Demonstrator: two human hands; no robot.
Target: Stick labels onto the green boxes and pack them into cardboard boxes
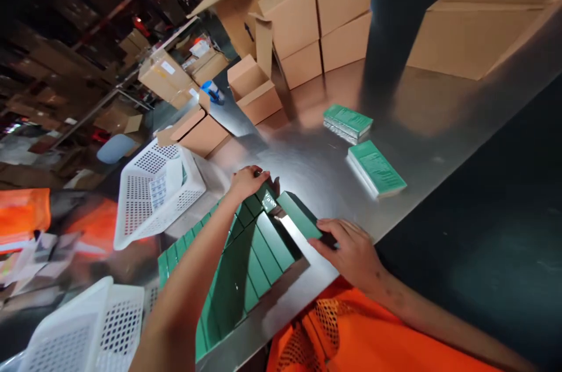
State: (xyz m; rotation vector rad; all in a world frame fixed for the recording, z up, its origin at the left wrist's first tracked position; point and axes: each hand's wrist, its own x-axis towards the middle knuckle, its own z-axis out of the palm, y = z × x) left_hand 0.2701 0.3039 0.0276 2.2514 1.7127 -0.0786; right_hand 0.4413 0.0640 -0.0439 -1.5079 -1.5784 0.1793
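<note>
My right hand (350, 249) pinches the near end of a long green box (299, 215) between thumb and fingers. That box lies apart from the rows of green boxes (259, 255) packed side by side on the metal table. At the far corner of those rows, my left hand (246, 183) has its fingers curled over a small green box (265, 193) with a shiny face. Beyond my hands lie two green-topped stacks, the nearer stack (378, 170) and the farther stack (348, 120), both with pale sides.
White perforated baskets stand to the left, one upper basket (188, 208) and one lower basket (115, 325). Open cardboard boxes, including a small open carton (259, 103), line the back. A blue tape roll (212, 92) sits among them. A person's orange vest (26, 214) shows at far left.
</note>
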